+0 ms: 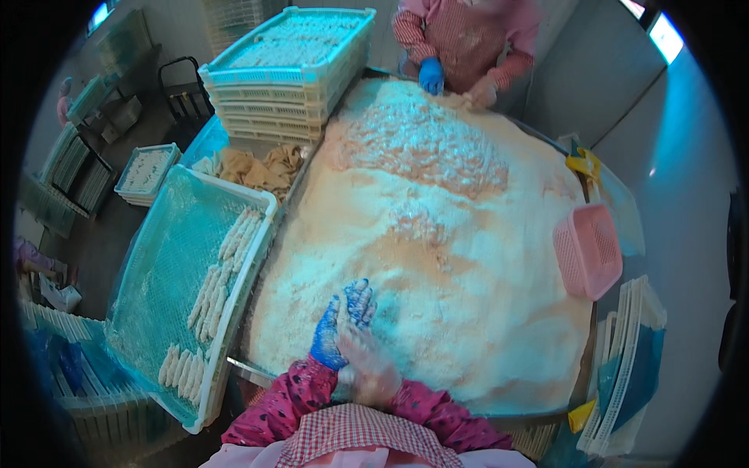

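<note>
Our left hand [328, 343], blue-gloved, and our right hand [367, 359], in a pale glove, press together low over the flour [468, 320]; we cannot tell whether that grip encloses a piece. Coated pieces [207, 300] line the bench side of our mesh-lined tray [168, 249], presumably for a short reach. Flour blankets the bench [250, 370]; a glistening heap [421, 144] lies before a co-worker [472, 39]. Beyond, trays stack up at left; a pink basket [569, 257] sits by the right edge, near grey walls [679, 203].
</note>
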Tool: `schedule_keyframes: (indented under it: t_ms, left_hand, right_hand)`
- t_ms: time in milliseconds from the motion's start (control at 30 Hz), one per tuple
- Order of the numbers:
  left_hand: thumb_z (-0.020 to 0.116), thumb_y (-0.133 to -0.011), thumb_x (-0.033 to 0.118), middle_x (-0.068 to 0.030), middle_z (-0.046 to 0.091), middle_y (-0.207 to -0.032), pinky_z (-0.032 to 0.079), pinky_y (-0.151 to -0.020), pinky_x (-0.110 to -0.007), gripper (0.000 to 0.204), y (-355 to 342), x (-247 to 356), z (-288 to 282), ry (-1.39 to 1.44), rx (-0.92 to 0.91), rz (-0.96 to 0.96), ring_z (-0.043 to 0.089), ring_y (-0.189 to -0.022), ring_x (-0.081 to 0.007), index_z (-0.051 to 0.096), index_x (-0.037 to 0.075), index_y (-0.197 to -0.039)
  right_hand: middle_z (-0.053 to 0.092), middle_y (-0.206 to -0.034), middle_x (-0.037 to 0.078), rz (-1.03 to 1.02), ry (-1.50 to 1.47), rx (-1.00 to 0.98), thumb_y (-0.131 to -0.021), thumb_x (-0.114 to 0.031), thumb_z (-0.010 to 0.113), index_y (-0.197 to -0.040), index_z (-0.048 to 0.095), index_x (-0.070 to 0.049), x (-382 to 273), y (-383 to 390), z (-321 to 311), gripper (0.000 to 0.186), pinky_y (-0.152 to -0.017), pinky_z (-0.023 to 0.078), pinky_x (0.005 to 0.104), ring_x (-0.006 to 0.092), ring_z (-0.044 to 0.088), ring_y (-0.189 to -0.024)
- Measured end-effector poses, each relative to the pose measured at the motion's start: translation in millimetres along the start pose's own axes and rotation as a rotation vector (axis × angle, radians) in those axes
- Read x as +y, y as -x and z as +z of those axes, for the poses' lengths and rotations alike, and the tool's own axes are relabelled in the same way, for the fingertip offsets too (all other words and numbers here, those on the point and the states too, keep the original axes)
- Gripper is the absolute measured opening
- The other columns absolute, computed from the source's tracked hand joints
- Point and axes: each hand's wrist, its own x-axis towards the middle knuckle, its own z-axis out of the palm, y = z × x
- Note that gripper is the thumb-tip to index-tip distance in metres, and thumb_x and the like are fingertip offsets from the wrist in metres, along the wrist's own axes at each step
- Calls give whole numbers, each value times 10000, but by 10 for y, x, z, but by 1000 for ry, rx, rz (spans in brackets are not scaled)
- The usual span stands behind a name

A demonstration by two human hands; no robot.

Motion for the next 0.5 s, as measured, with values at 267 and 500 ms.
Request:
schedule_keyframes:
  t_ms: [267, 500]
  left_hand:
    - [432, -888, 432, -153, 103, -1469, 74, -1088, -377, 736, 144, -126, 271, -981, -311, 388, 106, -1360, -250, 115, 18, -1407]
    - [505, -829, 492, -165, -11, -1485, 18, -1086, -382, 891, 169, -380, 696, -474, -470, 759, 7, -1374, -266, 47, -2, -1412]
  right_hand:
    - [99, -1452, 242, 171, -99, 328, -846, -672, 139, -1406, 105, 13, -258, -243, 191, 885, -1081, 67, 458, 390, 76, -1348]
    - [76, -1435, 288, 128, -123, 453, -836, -682, 185, -1395, 85, 48, -192, -222, 145, 924, -1066, 55, 515, 443, 34, -1333]
